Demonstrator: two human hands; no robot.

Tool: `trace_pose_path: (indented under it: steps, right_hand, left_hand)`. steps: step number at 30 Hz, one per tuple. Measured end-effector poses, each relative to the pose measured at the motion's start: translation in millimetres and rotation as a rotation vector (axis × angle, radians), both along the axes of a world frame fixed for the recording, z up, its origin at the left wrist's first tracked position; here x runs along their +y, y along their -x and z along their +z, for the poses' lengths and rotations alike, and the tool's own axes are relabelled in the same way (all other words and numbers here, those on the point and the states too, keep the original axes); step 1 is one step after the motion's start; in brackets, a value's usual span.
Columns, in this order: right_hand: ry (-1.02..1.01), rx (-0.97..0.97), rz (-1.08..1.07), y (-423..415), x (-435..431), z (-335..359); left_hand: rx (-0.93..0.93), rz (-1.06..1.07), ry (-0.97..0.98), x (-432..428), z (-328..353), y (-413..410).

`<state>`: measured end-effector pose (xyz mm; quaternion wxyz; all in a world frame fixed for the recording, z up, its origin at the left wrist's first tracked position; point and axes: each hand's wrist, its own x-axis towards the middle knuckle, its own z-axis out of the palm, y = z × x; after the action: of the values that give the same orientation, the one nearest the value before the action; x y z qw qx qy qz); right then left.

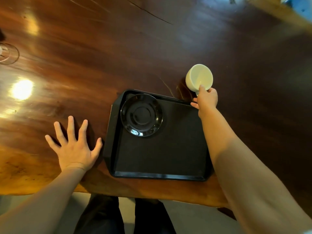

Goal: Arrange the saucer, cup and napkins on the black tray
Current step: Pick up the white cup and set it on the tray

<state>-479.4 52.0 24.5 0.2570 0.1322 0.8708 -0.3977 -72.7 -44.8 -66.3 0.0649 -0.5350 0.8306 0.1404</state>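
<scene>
A black tray (162, 156) lies on the wooden table near its front edge. A glossy black saucer (141, 115) sits in the tray's far left corner. My right hand (206, 100) grips a white cup (199, 78) at its near side, thumb on the rim; the cup is tilted with its mouth toward me, just beyond the tray's far right corner. My left hand (74, 146) rests flat on the table with fingers spread, its thumb next to the tray's left edge. No napkins are visible.
The dark wooden table (118, 56) stretches far beyond the tray, with bright lamp reflections on the left. A round wire object (8, 54) sits at the far left edge. My legs show below the table's front edge.
</scene>
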Motion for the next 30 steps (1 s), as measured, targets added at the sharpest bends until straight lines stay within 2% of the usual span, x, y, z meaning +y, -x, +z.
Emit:
trace_pose_path:
  steps: [3, 6, 9, 12, 16, 22, 30]
  right_hand:
    - [0.093, -0.117, -0.073, -2, 0, -2]
    - [0.090, -0.163, -0.095, -2, -2, -1]
    - [0.096, -0.297, -0.129, -2, -7, 5]
    - [0.224, -0.444, -0.182, -3, -15, 8]
    - [0.352, -0.457, -0.314, 0, -22, 16]
    - [0.548, -0.597, -0.447, -3, -20, 23]
    - [0.624, -0.628, -0.337, -34, -18, 32]
  left_hand:
    - [0.011, -0.004, 0.003, 0, 0, 0]
    - [0.010, -0.002, 0.008, 0, -1, -1]
    - [0.005, 0.005, -0.007, 1, -2, -1]
    - [0.007, 0.009, -0.011, 1, -1, 1]
    - [-0.001, 0.006, -0.010, 1, -2, -1]
    - [0.001, 0.012, -0.011, 1, -2, 1]
    - [-0.002, 0.013, -0.011, 1, -1, 1]
